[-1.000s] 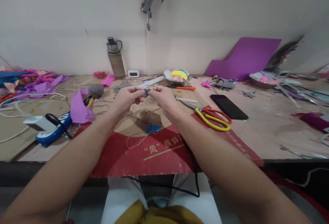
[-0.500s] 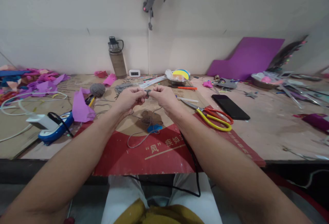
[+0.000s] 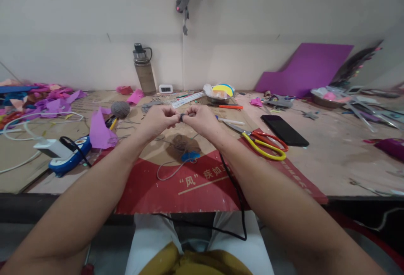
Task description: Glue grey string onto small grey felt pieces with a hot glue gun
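Note:
Between the fingertips of both hands is a small dark grey piece point(image 3: 182, 117), too small to name. My left hand point(image 3: 160, 119) pinches it from the left, and my right hand point(image 3: 199, 119) pinches it from the right. Below them, on the cardboard, thin grey yarn point(image 3: 172, 178) lies in a loose loop beside a small blue piece point(image 3: 190, 156). A ball of grey yarn point(image 3: 120, 109) sits to the left of my left hand. Scissors point(image 3: 261, 142) with one red and one yellow handle lie right of my right arm.
A black phone point(image 3: 284, 130) lies beyond the scissors. A bottle point(image 3: 145, 71), a small white clock point(image 3: 166, 89) and a metal bowl point(image 3: 217, 98) stand along the wall. At left are a blue power strip point(image 3: 71, 157) and purple felt point(image 3: 102, 130). A black cord point(image 3: 241, 207) hangs over the front edge.
Both hands stay together, with the fingers shifting slightly around the small grey piece. The camera view has moved a little; the things on the table lie as before.

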The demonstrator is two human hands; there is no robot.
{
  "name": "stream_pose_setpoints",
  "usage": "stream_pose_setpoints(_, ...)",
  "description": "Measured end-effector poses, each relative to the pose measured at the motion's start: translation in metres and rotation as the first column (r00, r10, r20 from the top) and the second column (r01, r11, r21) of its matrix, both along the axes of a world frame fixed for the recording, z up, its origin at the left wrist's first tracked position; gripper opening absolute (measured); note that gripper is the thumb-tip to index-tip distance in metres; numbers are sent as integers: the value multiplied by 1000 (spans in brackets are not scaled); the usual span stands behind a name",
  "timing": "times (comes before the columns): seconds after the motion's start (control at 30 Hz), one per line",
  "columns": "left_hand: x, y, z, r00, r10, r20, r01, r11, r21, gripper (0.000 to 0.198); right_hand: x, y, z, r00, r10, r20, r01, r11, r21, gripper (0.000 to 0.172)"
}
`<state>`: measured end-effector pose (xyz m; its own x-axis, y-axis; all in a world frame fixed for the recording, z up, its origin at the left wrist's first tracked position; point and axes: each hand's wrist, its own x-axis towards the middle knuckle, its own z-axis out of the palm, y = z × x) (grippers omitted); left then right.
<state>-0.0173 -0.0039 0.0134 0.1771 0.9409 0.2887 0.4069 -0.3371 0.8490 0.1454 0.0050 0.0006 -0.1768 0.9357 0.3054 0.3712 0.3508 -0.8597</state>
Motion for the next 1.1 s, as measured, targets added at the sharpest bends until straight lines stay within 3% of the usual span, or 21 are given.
stream_pose_setpoints(0.27,-1,11,-8,967,48,249,-50,999,0,12,-3,-4,0,994,56,-99,-51,998,47,24)
stream_pose_setpoints(0.47,0,8,-8,974,30,224,-30,1000,-3,14,-4,0,-2,978,61,-201,-52,997,51,13)
stream_pose_setpoints(0.77,-4,5,3,959,-42,281,84,987,-139,19,1,-2,5,999,-15,-37,18,997,69,17)
stream_pose_setpoints(1.1,-11,5,4,992,-64,-108,59,997,-46,18,3,-9,7,971,-94,221,47,977,210,13)
